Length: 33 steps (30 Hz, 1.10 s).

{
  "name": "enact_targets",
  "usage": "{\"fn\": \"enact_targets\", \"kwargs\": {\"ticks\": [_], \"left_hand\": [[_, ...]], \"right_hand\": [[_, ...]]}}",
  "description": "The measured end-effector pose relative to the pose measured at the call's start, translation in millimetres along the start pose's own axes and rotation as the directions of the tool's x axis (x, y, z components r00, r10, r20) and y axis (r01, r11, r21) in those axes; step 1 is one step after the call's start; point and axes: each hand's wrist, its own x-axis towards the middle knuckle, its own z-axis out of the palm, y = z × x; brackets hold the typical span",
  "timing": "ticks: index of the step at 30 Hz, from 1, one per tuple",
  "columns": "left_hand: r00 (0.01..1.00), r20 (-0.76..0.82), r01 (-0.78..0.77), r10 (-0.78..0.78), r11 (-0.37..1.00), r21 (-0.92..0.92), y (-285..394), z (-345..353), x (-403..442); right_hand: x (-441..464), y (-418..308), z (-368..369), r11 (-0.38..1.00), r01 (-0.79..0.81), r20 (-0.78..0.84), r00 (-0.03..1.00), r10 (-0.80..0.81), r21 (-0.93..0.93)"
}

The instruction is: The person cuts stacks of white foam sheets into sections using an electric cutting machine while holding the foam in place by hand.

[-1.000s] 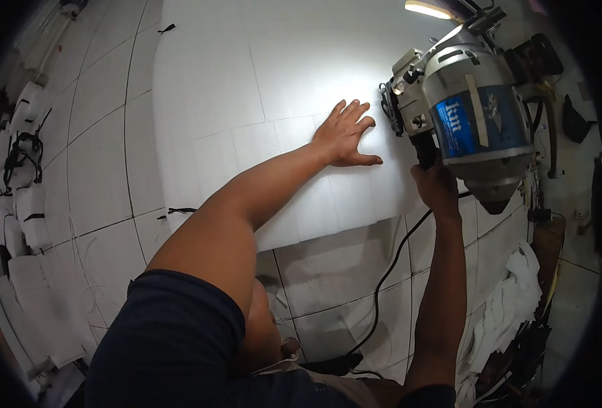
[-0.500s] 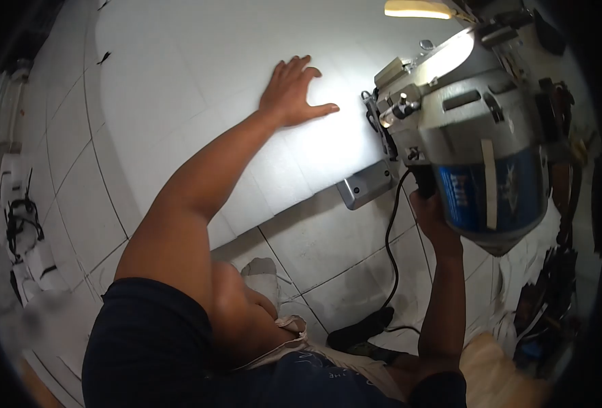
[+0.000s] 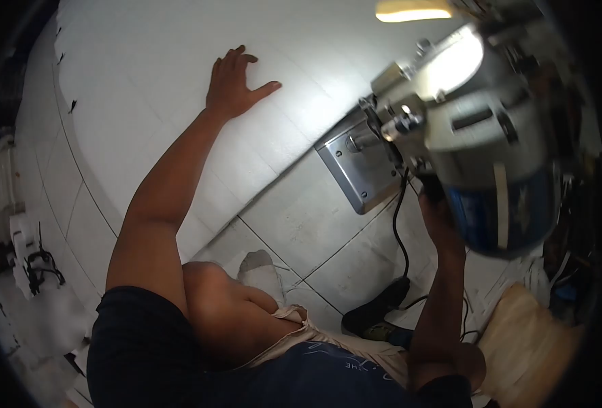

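"What lies furthest to your left?"

"Some white bundles (image 3: 23, 238) with a black strap around them, a bit blurred. Next come small black ties (image 3: 74, 107) along the left edge of the white sheeting (image 3: 158, 146), which lies spread over the tiled floor (image 3: 301, 228)."

"And your left grip?"

"My left grip (image 3: 231, 85) is on top of the sheeting, wide open, fingers fanned and thumb stretched out to the right. It has hold of nothing."

"What's past that?"

"The sheeting's near edge slants up to the right, with bare tiles below it. Just beside that edge is a grey metal plate (image 3: 359, 166) with screws in its corners. A black cord (image 3: 397, 234) hangs down to the right of it."

"Where is your right grip?"

"My right grip (image 3: 438, 216) is closed around the black handle (image 3: 431, 188) of the machine (image 3: 495, 146); some of my fingers are hidden behind its body. The machine stands upright above the plate, its blue label smeared. A yellow lamp (image 3: 413, 11) glows above it, and a brown sheet (image 3: 529, 340) lies at the lower right."
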Motion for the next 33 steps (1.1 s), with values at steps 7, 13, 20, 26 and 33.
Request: {"fn": "enact_targets", "kwargs": {"ticks": [7,13,20,26,33], "left_hand": [[0.996,0.068,0.061,-0.059,0.997,-0.037,9.9,-9.7,0.8],[0.997,0.063,0.051,-0.049,0.998,-0.037,10.2,-13.4,1.8],[1.0,0.001,-0.013,0.013,1.0,-0.025,9.1,-15.7,4.7],[0.998,0.069,-0.017,0.014,0.999,0.038,12.6,-25.5,12.4],[0.998,0.062,-0.024,0.018,0.995,0.102,69.4,-57.0,33.4]], "right_hand": [[43.5,-35.8,-42.5,0.963,0.047,-0.258,0.966,0.024,0.266],[71.8,-29.2,-50.7,0.964,-0.068,-0.245,0.969,0.002,-0.258],[83.2,0.2,-56.7,0.815,0.32,-0.3,0.814,-0.498,-0.483],[82.2,-2.4,-85.6,0.953,0.176,0.126,0.969,-0.212,0.247],[84.8,23.8,-57.8,0.897,0.402,-0.06,0.916,-0.398,0.186]]}}
